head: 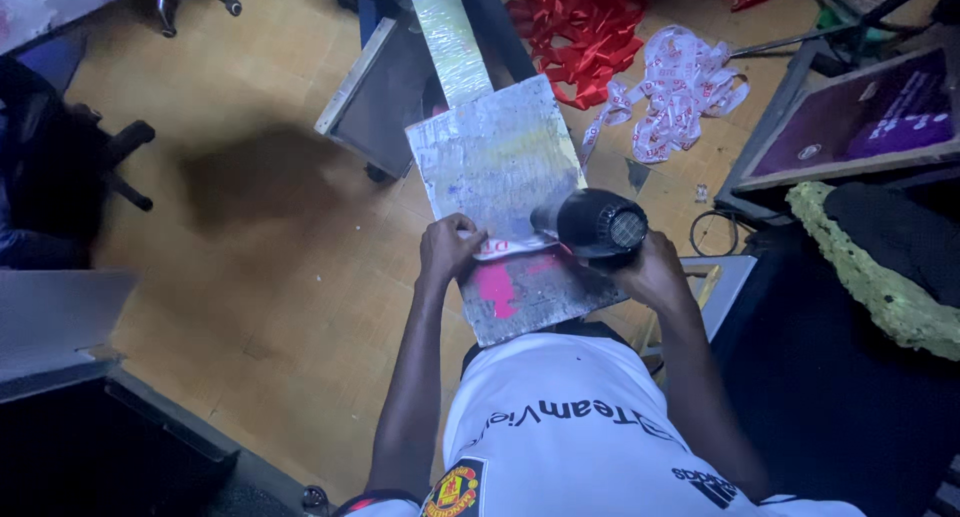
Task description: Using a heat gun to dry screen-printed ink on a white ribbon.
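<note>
Black hair dryer (590,223), barrel-shaped, mid-frame, nozzle aimed left at white ribbon (505,247); right hand (655,270) grips it; left hand (448,249) presses ribbon flat

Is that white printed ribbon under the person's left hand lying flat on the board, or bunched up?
Flat. The white ribbon strip lies spread across the board, pinned by the left hand, while the right hand aims a black heat blower at it.

Left hand (449,249) pressed flat, fingers (468,227) bent; right hand (652,270) seemingly curled in grip; both arms extended forward.
</note>
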